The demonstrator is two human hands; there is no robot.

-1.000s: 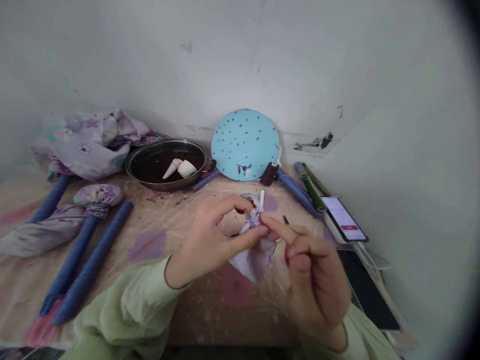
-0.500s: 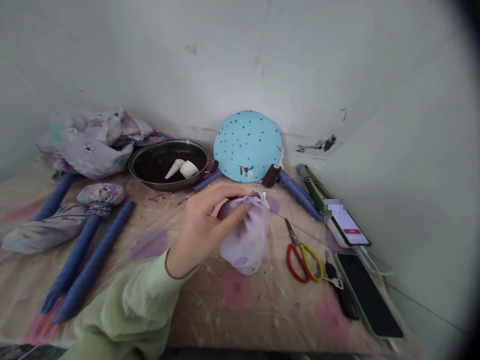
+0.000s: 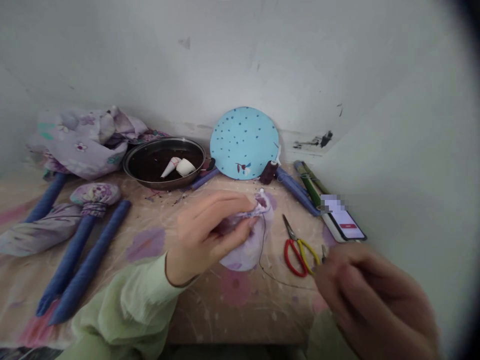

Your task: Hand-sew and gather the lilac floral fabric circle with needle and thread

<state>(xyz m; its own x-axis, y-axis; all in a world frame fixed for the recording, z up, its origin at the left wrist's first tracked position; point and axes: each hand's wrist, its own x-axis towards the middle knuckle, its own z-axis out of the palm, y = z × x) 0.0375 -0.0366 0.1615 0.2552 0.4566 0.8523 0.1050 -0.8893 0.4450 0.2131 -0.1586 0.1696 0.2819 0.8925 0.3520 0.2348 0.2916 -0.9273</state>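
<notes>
My left hand [image 3: 213, 235] pinches the gathered edge of a pale lilac cloth pouch [image 3: 243, 252] between thumb and fingers; the pouch hangs down below. From that edge a dark thread [image 3: 263, 250] sags across the table toward my right hand [image 3: 371, 300]. That hand is closed with its fingertips pinched together and slightly blurred; whether a needle is in it is hidden. Between the hands lie scissors [image 3: 296, 247] with one red and one yellow handle, their blades slightly apart. Behind the pouch stands a dark thread spool [image 3: 269, 172].
A dark pan [image 3: 144, 182] holds two white cones of thread. Behind leans a round light-blue board [image 3: 243, 140]. Blue cloth-wrapped rods [image 3: 93, 260] and bundled floral fabric [image 3: 82, 145] lie left. A lit phone [image 3: 348, 227] lies right, close to the wall.
My right hand has come into view at the lower right, with the thread now slack between it and the pouch. The left hand keeps its pinch, and the view has shifted slightly.
</notes>
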